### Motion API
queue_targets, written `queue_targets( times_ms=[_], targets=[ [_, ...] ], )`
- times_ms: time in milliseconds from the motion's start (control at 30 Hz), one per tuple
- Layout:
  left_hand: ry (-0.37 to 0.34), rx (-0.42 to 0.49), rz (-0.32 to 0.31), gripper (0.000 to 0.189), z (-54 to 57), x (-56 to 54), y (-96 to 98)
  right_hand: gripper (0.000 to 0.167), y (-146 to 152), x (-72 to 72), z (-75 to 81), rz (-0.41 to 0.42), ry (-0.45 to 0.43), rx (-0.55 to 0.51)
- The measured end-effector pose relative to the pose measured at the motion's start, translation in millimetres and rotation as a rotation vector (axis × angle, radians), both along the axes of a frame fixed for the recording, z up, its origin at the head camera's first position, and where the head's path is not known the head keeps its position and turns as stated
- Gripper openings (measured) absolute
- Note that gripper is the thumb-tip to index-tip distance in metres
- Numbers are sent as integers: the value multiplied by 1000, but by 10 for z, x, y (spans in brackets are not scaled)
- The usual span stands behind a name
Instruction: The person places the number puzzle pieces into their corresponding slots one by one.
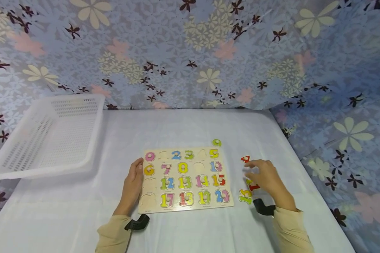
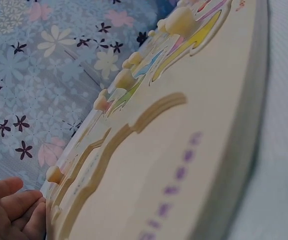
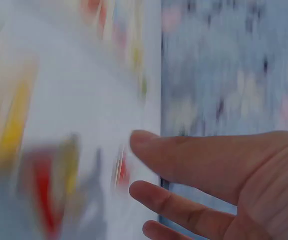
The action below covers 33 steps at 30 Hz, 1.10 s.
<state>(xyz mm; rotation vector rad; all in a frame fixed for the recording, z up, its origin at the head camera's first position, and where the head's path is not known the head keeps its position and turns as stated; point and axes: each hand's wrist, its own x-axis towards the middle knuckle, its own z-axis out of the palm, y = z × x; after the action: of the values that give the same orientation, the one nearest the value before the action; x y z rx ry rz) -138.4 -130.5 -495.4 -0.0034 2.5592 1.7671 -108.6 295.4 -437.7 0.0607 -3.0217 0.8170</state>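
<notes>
A wooden number puzzle board [image 1: 174, 207] lies on the white cloth, with coloured knobbed numbers in most of its recesses. My left hand [image 1: 134, 181] rests along the board's left edge, fingers fairly straight; the left wrist view shows its fingertips [image 2: 36, 220] at the board's side. To the right of the board, my right hand [image 1: 266, 177] hovers with thumb and fingers apart and nothing between them. Just beyond its fingertips lies a red number 4 piece [image 1: 245, 159]. Below the hand are a green and yellow 16 piece [image 1: 245, 196] and a red and yellow piece [image 1: 253, 187], partly hidden.
A green number 9 piece [image 1: 216, 142] lies at the board's far right corner. On the left stands a white plastic basket [image 1: 95, 140]. Flowered cloth [image 1: 177, 70] hangs behind the table and along its right side.
</notes>
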Motion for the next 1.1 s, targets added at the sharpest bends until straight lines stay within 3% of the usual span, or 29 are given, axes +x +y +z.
queue_targets(
  times_ms=[133,300,467,633,767,900,1033,1100],
  targets=[
    [6,4,3,48,16,17,-25,28,441,267,-23,-129,-52,59],
    [13,3,2,50,20,22,-41,26,640,448,-85,-284,-127,105],
    [-7,25,-1,49,1,18,-42,35,639,463,-113,-343,-175,135],
    [-13,30,4,50,-9,20,-48,34,563,410,-88,-402,-214,155],
    [1,20,1,52,1,14,-50,27,469,359,-46,-445,-164,159],
    [17,9,3,51,4,4,-49,17,249,179,23,-387,25,135],
    [16,1,5,50,9,-1,-37,9,-199,-139,102,-188,188,101],
    [7,-1,4,49,9,-7,-21,8,-492,-299,145,-80,202,91]
  ],
)
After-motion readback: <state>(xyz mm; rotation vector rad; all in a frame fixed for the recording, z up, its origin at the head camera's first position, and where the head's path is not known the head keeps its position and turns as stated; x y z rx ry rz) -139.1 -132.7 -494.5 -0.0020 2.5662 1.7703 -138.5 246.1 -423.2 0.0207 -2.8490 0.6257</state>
